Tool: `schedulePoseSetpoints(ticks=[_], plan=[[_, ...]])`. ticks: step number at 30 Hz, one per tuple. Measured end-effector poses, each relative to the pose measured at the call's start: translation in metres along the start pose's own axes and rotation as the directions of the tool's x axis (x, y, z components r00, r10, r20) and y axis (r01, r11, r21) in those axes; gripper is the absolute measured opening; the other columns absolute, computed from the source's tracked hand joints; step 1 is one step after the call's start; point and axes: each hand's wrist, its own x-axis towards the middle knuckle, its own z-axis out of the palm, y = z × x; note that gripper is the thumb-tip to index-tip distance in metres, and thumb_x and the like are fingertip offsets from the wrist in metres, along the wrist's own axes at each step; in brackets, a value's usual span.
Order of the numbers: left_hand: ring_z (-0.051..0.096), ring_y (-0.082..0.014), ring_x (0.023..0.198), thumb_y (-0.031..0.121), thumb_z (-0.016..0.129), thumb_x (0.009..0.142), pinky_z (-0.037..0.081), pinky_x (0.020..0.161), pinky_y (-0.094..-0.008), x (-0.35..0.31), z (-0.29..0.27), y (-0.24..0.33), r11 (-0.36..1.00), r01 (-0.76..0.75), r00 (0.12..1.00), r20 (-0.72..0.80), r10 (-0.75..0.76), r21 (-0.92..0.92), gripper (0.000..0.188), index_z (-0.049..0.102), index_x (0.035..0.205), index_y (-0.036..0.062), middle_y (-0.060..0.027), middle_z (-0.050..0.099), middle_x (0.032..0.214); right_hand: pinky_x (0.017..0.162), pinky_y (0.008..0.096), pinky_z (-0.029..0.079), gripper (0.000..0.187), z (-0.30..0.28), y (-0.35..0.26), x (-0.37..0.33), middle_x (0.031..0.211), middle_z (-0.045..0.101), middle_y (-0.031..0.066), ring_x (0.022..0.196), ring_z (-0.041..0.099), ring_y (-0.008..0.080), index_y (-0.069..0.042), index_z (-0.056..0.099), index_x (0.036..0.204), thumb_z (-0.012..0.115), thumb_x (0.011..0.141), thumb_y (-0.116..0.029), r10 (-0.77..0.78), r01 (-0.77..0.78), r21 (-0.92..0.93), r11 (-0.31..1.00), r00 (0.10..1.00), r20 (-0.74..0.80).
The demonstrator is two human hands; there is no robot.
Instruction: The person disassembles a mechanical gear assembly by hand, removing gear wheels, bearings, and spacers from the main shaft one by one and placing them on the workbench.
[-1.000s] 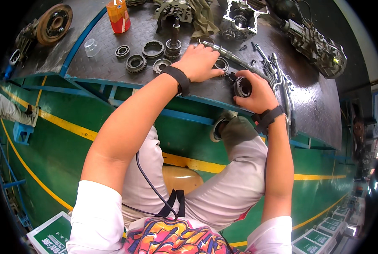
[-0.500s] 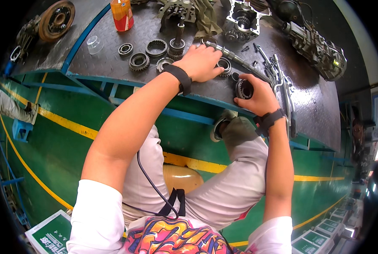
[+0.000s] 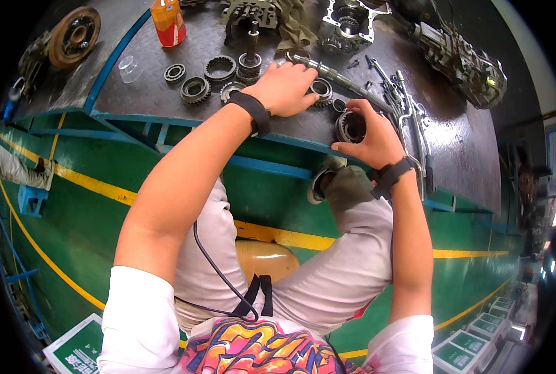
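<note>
Left hand hung palm down, fingers bent, any grip underneath hidden | metal ring lay just beside its thumb tip | gear ring sat between thumb and fingers of the right hand, which gripped it; seemed heavy, rigid, possibly oil-slick, best held by its outer rim

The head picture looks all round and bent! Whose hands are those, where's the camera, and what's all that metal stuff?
There's no robot: these are one person's bare hands. The camera sits on that person's head, looking down, and its wide lens bends straight edges. The right hand holds a dark metal ring. The left hand is near a long metal shaft; whether it touches anything is hard to see. On the dark table are also metal gears, an orange bottle and a clear cup.
</note>
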Motion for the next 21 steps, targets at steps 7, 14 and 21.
schedulePoseSetpoints(ticks=[7, 14, 21], plan=[[0.064, -0.0372, 0.138, 0.047, 0.067, 0.111, 0.047, 0.118, -0.0557, -0.003, 0.001, 0.001, 1.000, -0.003, 1.000, 0.006, 0.003, -0.001, 0.061, 0.062, 0.157, 0.0077, -0.0164, 0.072, 0.142, 0.105, 0.0480, 0.060, 0.085, 0.006, 0.007, -0.009, 0.128, 0.079, 0.0225, 0.120, 0.077, 0.0445, -0.008, 0.059, 0.145, 0.105, 0.075, -0.025, -0.005, 0.009, 0.118, 0.993, 0.999, -0.033], [0.064, -0.0394, 0.138, 0.045, 0.069, 0.111, 0.047, 0.118, -0.0562, -0.001, 0.000, 0.002, 0.999, -0.033, 0.999, -0.023, 0.033, -0.017, 0.060, 0.060, 0.157, 0.0090, -0.0193, 0.071, 0.141, 0.111, 0.0510, 0.059, 0.097, 0.013, 0.020, -0.013, 0.142, 0.075, 0.0295, 0.134, 0.072, 0.0482, -0.009, 0.052, 0.152, 0.107, 0.073, -0.026, 0.050, -0.052, 0.054, 0.997, 0.998, 0.027], [0.063, -0.0392, 0.141, 0.045, 0.068, 0.111, 0.045, 0.120, -0.0553, -0.002, 0.004, 0.000, 1.000, -0.021, 0.999, -0.028, 0.020, -0.020, 0.059, 0.059, 0.158, 0.0103, -0.0196, 0.069, 0.145, 0.124, 0.0471, 0.052, 0.098, 0.003, 0.012, -0.017, 0.153, 0.070, 0.0251, 0.149, 0.064, 0.0429, -0.008, 0.056, 0.157, 0.106, 0.073, -0.017, 0.023, -0.024, 0.162, 0.986, 1.000, 0.008]])
